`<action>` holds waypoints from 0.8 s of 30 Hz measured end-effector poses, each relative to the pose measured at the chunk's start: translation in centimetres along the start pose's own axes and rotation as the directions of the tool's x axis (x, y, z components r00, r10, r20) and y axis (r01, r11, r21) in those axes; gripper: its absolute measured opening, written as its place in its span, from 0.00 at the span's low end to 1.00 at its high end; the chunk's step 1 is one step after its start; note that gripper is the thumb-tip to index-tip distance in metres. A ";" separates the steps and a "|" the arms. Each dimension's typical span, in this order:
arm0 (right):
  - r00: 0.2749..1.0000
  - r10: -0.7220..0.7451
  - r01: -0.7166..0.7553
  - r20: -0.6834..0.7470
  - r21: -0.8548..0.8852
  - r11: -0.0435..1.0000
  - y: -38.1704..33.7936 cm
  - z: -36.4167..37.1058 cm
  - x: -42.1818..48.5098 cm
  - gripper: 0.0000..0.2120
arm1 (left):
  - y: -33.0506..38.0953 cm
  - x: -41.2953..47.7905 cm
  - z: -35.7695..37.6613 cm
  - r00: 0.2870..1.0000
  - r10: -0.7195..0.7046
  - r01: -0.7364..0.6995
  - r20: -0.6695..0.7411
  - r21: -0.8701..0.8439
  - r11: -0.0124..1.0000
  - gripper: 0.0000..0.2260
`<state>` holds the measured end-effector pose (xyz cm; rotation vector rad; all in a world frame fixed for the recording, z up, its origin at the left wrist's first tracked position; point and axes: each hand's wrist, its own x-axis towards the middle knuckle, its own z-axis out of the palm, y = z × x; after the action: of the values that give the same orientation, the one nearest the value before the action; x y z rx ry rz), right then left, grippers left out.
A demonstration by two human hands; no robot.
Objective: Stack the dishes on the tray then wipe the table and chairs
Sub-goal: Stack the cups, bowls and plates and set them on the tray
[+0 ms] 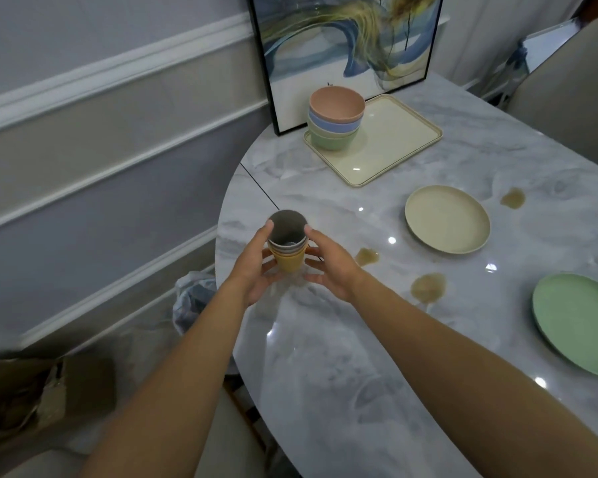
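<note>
A stack of nested cups (288,248), grey on top and yellow at the bottom, is held between both hands near the table's left edge. My left hand (256,267) grips its left side; my right hand (328,267) grips its right side. A cream tray (390,146) lies at the back of the marble table (359,357), with a stack of bowls (335,119), pink on top, in its left corner. A cream plate (447,219) and a green plate (580,322) lie on the table to the right.
Brown spills (427,288) mark the tabletop near the plates. A framed painting (346,46) leans on the wall behind the tray. A chair back (573,98) stands at the far right. A plastic bag (194,298) and cardboard (42,391) lie on the floor left.
</note>
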<state>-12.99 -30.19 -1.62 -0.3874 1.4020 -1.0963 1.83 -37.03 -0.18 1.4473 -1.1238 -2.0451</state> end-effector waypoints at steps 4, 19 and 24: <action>0.998 -0.066 0.066 -0.002 -0.002 0.998 -0.5 -0.5 0.0 0.23 | 0.7 -0.2 2.1 0.998 0.031 -0.033 -0.050 -0.031 0.999 0.13; 0.964 -0.155 0.170 -0.218 0.053 0.984 -12.1 -9.3 6.1 0.17 | 10.8 9.7 13.3 0.996 0.054 -0.059 0.070 0.074 0.996 0.18; 0.943 -0.142 0.179 -0.302 0.099 0.979 -16.0 -12.7 11.0 0.26 | 13.8 15.1 16.6 0.993 0.029 -0.038 0.113 0.075 0.996 0.14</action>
<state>-32.63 -41.99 1.94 -0.2579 1.5717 -1.4142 -20.98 -49.57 4.07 1.3536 -1.2764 -2.1037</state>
